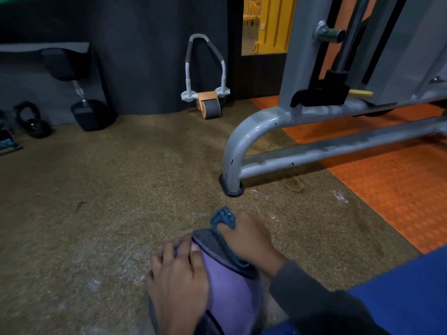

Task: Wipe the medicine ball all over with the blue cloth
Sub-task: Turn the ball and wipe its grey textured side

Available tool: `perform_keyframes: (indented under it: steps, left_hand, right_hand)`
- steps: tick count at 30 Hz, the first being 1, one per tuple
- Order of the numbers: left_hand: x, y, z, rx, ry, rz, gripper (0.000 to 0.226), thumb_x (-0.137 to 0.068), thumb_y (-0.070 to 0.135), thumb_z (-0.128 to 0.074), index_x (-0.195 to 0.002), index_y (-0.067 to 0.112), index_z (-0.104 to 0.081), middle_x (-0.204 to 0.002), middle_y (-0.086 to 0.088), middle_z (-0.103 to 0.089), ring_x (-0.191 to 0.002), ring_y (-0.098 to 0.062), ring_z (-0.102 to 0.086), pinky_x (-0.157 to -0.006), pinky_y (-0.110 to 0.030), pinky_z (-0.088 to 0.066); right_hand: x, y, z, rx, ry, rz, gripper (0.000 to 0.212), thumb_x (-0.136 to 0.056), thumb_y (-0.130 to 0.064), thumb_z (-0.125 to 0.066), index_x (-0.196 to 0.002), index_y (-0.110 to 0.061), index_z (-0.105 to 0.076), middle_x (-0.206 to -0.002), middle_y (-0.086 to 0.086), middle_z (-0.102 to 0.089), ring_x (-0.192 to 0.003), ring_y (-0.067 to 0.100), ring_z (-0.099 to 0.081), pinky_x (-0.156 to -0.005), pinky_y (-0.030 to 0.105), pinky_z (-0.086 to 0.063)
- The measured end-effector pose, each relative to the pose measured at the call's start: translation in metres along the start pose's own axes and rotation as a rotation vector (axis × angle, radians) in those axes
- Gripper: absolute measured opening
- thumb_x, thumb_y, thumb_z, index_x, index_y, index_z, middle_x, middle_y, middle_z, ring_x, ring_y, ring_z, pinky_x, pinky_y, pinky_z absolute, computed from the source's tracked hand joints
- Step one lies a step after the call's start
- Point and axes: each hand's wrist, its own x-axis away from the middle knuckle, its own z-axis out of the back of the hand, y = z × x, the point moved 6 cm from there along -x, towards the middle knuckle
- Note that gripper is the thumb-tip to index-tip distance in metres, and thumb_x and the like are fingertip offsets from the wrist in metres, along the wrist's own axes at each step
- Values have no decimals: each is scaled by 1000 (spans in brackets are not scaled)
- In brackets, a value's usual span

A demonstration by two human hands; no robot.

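Two hands work our ball on the floor: left hand lies spread on its left side, while right hand clenches the cloth against its top.

Both my hands sit low in the frame, just right of centre. My left hand is at the bottom centre, palm down, fingers spread and laid flat over the left side of the medicine ball, fingertips pointing toward the top of the frame. My right hand is above and to the right of it, fingers curled round the blue cloth and pressing it onto the ball's top. My right forearm, in a dark grey sleeve, runs from that wrist down to the lower right corner.
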Motion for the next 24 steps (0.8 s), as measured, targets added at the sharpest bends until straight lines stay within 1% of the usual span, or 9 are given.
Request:
perform_keyframes:
  steps: [2,5,9,11,14,16,18,21,24]
  left_hand:
    - [2,3,-1,-34,13,1,44,-96,43,-34,-139,43,-41,-143,13,-39,-128,-20,-33,-105,-40,-33]
    - [-2,4,-1,-49,14,-16,42,-96,43,-34,-137,45,-42,-138,15,-43,-124,-17,-37,-102,-40,-34]
    - [0,1,-3,-60,-5,-66,43,-95,39,-31,-137,42,-42,-138,17,-41,-121,-15,-35,-101,-39,-35]
    - [4,2,-2,-56,20,-49,46,-95,41,-27,-138,40,-44,-140,15,-42,-122,-18,-36,-100,-40,-33]
    - [9,7,-3,-67,31,-42,46,-95,45,-24,-138,45,-41,-140,16,-41,-123,-17,-34,-100,-39,-30]
    - [7,9,-3,-69,30,-40,44,-95,45,-30,-138,47,-39,-140,17,-41,-124,-16,-34,-101,-40,-30]
    - [4,9,-2,-71,26,-36,43,-95,45,-32,-137,48,-40,-139,18,-41,-124,-15,-35,-102,-40,-30]
    - [1,13,-2,-103,21,-44,43,-94,45,-31,-137,48,-41,-137,18,-42,-122,-15,-37,-102,-39,-31]
    - [0,11,-5,-146,6,-60,43,-95,43,-30,-136,44,-41,-136,16,-42,-120,-16,-38,-101,-38,-32]
  right_hand:
    - [6,3,2,68,32,23,25,-86,-45,-55,-100,-26,-64,-98,-4,-66,-97,23,-61,-73,30,-41]
    - [40,-13,3,163,107,247,45,-79,-52,-44,-115,-32,-61,-111,-11,-62,-103,17,-53,-82,32,-43]
    - [55,-35,2,160,94,394,43,-74,-55,-41,-105,-34,-62,-104,-14,-62,-93,15,-51,-74,32,-42]
    - [38,-33,1,120,76,354,32,-77,-53,-48,-95,-31,-62,-96,-11,-63,-89,15,-53,-68,28,-34]
    - [3,-10,-1,45,0,114,27,-81,-50,-55,-82,-24,-60,-80,-7,-64,-79,19,-59,-65,29,-39]
    - [-7,7,0,29,-44,-28,28,-83,-50,-56,-82,-23,-61,-78,-7,-63,-76,20,-59,-65,30,-41]
    - [-3,15,5,55,-14,-49,27,-83,-49,-56,-86,-23,-63,-84,-6,-64,-82,22,-60,-67,30,-42]
    - [28,1,8,159,108,169,37,-77,-54,-45,-97,-27,-63,-98,-9,-63,-94,18,-56,-74,31,-42]
    - [52,-25,5,166,174,360,42,-74,-57,-42,-97,-31,-64,-101,-13,-64,-91,15,-54,-73,30,-40]
